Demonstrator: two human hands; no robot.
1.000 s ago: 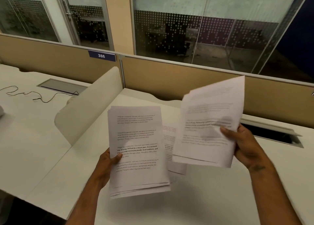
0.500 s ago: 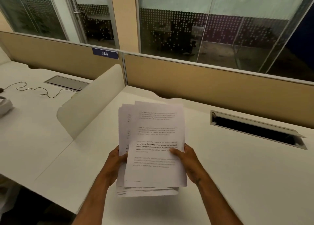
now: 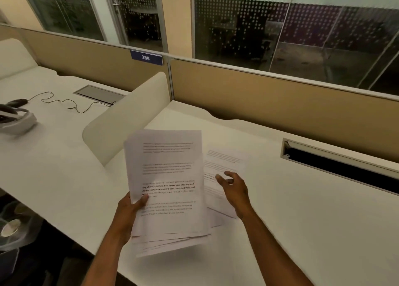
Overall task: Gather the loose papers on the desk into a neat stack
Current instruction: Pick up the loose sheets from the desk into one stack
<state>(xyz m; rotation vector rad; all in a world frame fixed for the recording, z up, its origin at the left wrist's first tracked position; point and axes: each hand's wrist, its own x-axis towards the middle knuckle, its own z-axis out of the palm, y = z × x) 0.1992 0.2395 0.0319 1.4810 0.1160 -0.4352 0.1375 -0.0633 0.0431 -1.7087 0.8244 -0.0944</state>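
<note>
Nearest to the camera, the left hand (image 3: 131, 210) is clamped on a stack of printed papers (image 3: 168, 190), with the thumb on the top page and the fingers behind. The stack is lifted above the desk (image 3: 302, 221) and tilted toward the viewer. Its lower edges are not aligned; several sheets fan out at the bottom. The right hand (image 3: 234, 190) holds nothing. Its fingers are spread and curved, and it hovers over a loose sheet (image 3: 224, 167) that lies flat on the desk just to the right of the stack. Whether the fingertips touch this sheet, I cannot tell.

To the right of the hands the white desk surface is bare and wide. The front edge of the desk runs diagonally at the lower left, and the stack is near to it. Farther to the right, an open cable slot (image 3: 336, 167) with a raised flap cuts into the surface, well apart from the sheet.

On the left a cream side divider (image 3: 129, 121) stands between this desk and the next one, near the top of the stack. Beyond it lie a thin black cable (image 3: 64, 102) and a white headset (image 3: 17, 119). At the far edge a tan partition (image 3: 259, 95) closes the desk, with a blue plate marked 386 (image 3: 146, 57).
</note>
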